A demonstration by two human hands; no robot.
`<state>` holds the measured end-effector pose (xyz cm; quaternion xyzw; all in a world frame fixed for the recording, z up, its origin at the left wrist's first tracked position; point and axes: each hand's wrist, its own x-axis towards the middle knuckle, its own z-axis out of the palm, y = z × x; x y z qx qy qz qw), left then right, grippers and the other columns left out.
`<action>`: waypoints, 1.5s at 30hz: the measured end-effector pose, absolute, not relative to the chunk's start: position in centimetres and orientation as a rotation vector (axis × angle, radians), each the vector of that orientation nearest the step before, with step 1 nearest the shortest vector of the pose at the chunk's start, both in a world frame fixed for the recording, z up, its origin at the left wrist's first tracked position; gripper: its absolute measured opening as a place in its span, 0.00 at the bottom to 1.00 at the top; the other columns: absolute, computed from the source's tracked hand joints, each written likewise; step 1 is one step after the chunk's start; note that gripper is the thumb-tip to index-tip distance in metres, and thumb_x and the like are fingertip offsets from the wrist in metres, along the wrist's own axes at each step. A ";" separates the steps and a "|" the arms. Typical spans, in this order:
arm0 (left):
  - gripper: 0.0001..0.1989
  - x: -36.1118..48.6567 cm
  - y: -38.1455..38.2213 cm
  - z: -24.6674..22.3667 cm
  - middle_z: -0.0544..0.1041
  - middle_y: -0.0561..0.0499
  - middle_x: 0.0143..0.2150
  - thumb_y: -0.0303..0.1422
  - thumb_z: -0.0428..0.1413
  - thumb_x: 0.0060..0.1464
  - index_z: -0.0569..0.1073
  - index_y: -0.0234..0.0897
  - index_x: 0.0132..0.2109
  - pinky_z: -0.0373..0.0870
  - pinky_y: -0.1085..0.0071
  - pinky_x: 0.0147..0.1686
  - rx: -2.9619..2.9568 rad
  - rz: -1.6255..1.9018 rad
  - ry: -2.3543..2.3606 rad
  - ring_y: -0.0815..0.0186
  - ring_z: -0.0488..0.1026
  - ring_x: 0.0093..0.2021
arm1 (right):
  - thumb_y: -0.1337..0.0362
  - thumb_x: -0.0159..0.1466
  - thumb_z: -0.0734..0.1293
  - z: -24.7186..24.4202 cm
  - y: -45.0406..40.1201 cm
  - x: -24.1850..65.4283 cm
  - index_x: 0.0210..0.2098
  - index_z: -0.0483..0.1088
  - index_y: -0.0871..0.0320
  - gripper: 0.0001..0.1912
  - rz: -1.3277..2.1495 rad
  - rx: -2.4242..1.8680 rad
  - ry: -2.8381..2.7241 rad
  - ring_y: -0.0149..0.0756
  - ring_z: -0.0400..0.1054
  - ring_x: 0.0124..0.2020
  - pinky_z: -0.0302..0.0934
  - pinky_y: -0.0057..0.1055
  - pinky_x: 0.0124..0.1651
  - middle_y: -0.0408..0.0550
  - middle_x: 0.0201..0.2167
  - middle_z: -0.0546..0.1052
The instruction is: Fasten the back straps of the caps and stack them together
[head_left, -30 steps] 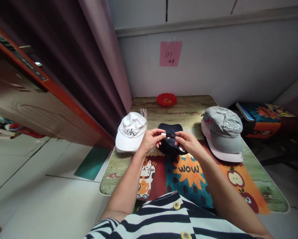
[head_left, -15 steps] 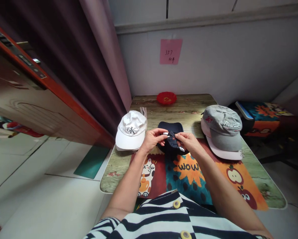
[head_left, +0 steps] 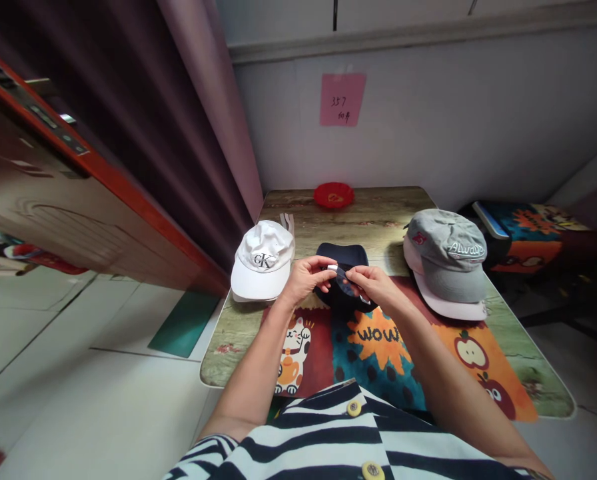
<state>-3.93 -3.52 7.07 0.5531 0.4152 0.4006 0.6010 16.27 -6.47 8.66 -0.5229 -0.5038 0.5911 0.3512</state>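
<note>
A dark navy cap (head_left: 342, 253) lies on the table between my hands, its back strap facing me. My left hand (head_left: 306, 277) pinches one end of the strap, where a small white piece (head_left: 332, 267) shows at the fingertips. Close on the right, my right hand (head_left: 371, 281) has thumb and finger closed on the strap's other part. The fingertips of both hands are only a little apart. Part of the cap is hidden behind my fingers. To the left sits a white cap (head_left: 263, 261) with black CK letters, and to the right a grey cap (head_left: 446, 257) rests over a pale one.
The wood-patterned table (head_left: 228, 353) carries a colourful mat (head_left: 373, 373). A red dish (head_left: 333, 195) stands at its far edge. An orange-edged door (head_left: 118, 193) and a purple curtain (head_left: 193, 133) are at the left. A pink note (head_left: 342, 100) hangs on the wall.
My right hand has shifted slightly left, bringing its fingertips nearer to my left hand along the strap. My left hand stays nearly in place. The view has tilted a little.
</note>
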 end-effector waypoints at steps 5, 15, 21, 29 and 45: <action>0.21 -3.8 -3.6 7.4 0.78 0.52 0.28 0.40 0.68 0.48 0.79 0.33 0.47 0.72 0.75 0.23 1.283 0.904 0.947 0.72 0.73 0.22 | 0.46 0.58 0.68 8.8 -6.4 16.5 0.27 0.71 0.57 0.20 1.501 -1.297 -1.328 0.25 0.53 0.15 0.44 0.24 0.19 0.39 0.16 0.68; 0.20 -3.5 -3.8 7.5 0.79 0.51 0.35 0.36 0.68 0.48 0.78 0.34 0.47 0.76 0.74 0.28 1.318 0.843 0.919 0.71 0.75 0.26 | 0.49 0.62 0.65 8.7 -6.1 17.0 0.25 0.68 0.57 0.19 1.403 -1.338 -1.511 0.26 0.55 0.17 0.46 0.24 0.20 0.39 0.17 0.67; 0.18 -3.5 -3.9 7.9 0.78 0.51 0.32 0.35 0.65 0.51 0.77 0.33 0.48 0.77 0.73 0.31 1.374 0.816 0.926 0.68 0.78 0.28 | 0.48 0.61 0.67 7.6 -5.9 17.3 0.24 0.68 0.57 0.19 1.334 -1.380 -1.516 0.27 0.57 0.17 0.48 0.24 0.20 0.41 0.18 0.69; 0.17 -3.6 -4.0 8.2 0.78 0.51 0.35 0.35 0.65 0.52 0.76 0.33 0.47 0.76 0.72 0.30 1.432 0.789 0.928 0.70 0.76 0.27 | 0.48 0.59 0.68 7.6 -5.9 17.5 0.25 0.71 0.58 0.18 1.261 -1.383 -1.554 0.29 0.61 0.19 0.52 0.26 0.22 0.43 0.20 0.71; 0.15 -3.6 -4.0 8.3 0.77 0.52 0.34 0.34 0.64 0.52 0.76 0.34 0.47 0.75 0.71 0.32 1.526 0.687 0.887 0.69 0.74 0.28 | 0.49 0.60 0.67 7.1 -5.8 17.2 0.29 0.73 0.57 0.17 1.345 -1.324 -1.558 0.33 0.67 0.26 0.55 0.26 0.27 0.44 0.23 0.74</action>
